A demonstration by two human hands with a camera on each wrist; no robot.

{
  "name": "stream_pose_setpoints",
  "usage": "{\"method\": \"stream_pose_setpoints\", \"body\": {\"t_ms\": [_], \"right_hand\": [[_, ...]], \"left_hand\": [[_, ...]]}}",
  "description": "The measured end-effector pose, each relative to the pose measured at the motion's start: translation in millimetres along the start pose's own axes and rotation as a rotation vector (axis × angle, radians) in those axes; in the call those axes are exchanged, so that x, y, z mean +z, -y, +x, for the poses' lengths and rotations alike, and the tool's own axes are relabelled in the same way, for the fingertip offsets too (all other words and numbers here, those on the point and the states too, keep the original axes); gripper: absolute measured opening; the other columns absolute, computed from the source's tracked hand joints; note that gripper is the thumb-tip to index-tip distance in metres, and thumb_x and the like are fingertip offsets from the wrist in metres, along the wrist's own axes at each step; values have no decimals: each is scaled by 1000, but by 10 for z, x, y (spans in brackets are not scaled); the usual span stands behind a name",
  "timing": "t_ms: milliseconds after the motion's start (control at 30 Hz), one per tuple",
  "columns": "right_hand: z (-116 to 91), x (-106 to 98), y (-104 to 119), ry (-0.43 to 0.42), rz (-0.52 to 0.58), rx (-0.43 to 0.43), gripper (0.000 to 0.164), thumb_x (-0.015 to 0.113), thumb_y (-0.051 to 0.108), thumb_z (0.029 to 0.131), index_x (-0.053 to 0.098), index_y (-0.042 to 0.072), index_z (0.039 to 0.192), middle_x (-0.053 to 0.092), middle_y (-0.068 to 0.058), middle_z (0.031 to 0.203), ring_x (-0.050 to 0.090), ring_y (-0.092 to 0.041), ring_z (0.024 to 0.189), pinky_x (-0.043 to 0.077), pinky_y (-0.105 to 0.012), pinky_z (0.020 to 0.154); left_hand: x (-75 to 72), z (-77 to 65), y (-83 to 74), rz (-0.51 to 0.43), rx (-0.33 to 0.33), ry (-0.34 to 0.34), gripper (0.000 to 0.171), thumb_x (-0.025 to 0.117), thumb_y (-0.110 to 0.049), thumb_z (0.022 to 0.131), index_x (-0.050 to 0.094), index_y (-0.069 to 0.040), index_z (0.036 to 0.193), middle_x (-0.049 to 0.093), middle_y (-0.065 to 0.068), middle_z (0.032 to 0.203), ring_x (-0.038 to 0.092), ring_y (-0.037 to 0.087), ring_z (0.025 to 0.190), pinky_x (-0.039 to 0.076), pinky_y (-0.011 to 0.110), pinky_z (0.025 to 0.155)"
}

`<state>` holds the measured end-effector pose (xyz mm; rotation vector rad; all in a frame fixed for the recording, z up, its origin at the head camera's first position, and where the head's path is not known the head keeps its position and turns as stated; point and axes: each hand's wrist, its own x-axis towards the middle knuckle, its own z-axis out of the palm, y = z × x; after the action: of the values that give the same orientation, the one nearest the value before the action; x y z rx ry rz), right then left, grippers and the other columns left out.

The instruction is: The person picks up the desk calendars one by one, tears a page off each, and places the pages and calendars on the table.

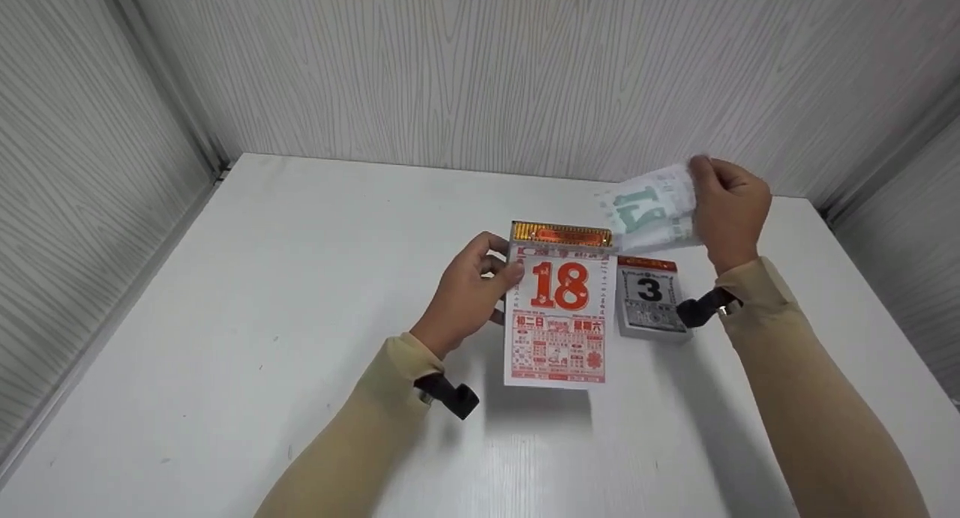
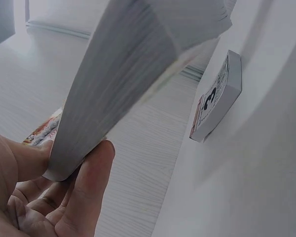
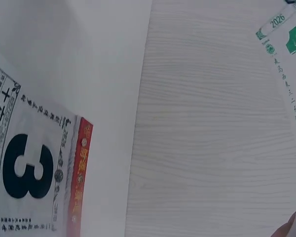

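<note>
My left hand grips the left side of a thick tear-off calendar, its thumb on the front and fingers behind. The top leaf reads a red 18 beneath a gold and orange header strip. In the left wrist view, the grey edge of the page block shows above the thumb and fingers. Up and to the right, my right hand pinches a thin calendar sheet, whose green print shows through from the other side. The right wrist view shows the printed face of that sheet, marked 2026, with only fingertips visible.
A smaller tear-off calendar with a black 3 and a red strip lies on the white table, right of the held one. Pale wood-grain panels stand behind and at both sides.
</note>
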<state>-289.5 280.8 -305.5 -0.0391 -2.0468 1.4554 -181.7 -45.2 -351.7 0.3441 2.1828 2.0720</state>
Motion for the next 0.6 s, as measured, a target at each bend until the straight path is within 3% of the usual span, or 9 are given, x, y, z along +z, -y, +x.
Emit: {"method": "stream_pose_setpoints", "body": {"t_ms": [167,333,467,600], "right_hand": [[120,-296,-102,-102,62,139,28,70,28,99,79,2,103,69,4,79,62,-6,65,48,-15,54],[127,-566,-179,-155,227,263,26,65,24,100,71,2,87,65,-3,76,60,-10,63,47,-17,51],[30,-555,-204,-180,316,256,27,64,22,100,69,0,85,64,-5,75,59,-11,61,47,-18,51],[-131,-462,-184,-165,364,253,24,63,22,102,71,1,94,68,-6,83,64,-12,68,52,-19,58]], "left_hand": [[-105,6,7,3,-8,-25,25,63,-20,105,53,-13,127,68,13,105,73,28,89,63,47,67],[-161,13,-7,-22,0,-31,26,63,-20,105,53,-12,127,67,14,104,74,29,89,63,45,65],[-161,20,-10,-13,2,-37,26,64,-21,105,54,-12,128,67,14,104,74,29,88,63,43,64],[-149,32,0,-4,-2,-45,27,65,-22,104,55,-13,128,67,13,104,74,28,88,63,42,64]]}}
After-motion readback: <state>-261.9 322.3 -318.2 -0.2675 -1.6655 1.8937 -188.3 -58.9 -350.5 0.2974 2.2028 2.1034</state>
